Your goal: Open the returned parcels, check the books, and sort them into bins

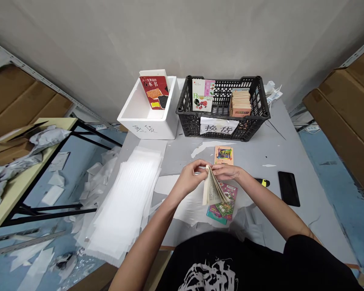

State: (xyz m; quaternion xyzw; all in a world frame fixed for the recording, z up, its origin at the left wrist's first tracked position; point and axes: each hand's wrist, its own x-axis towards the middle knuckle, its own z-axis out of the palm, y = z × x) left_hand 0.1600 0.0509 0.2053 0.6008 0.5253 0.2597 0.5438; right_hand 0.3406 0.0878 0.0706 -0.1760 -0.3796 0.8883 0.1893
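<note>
Both hands hold a small paperback book (214, 190) above the grey table (291, 153), its pages fanned open and its colourful cover facing down right. My left hand (191, 174) pinches the pages at the top left edge. My right hand (227, 171) grips the top of the book from the right. Another small book with a colourful cover (223, 155) lies flat on the table just beyond my hands. More colourful covers (223, 210) show beneath the held book.
A black plastic crate (223, 121) with books and a paper label stands at the back. Left of it a white foam box (148, 117) holds a red book. A stack of white foam sheets (127, 198) lies left. A black phone (288, 188) and a yellow-black tool (263, 182) lie right.
</note>
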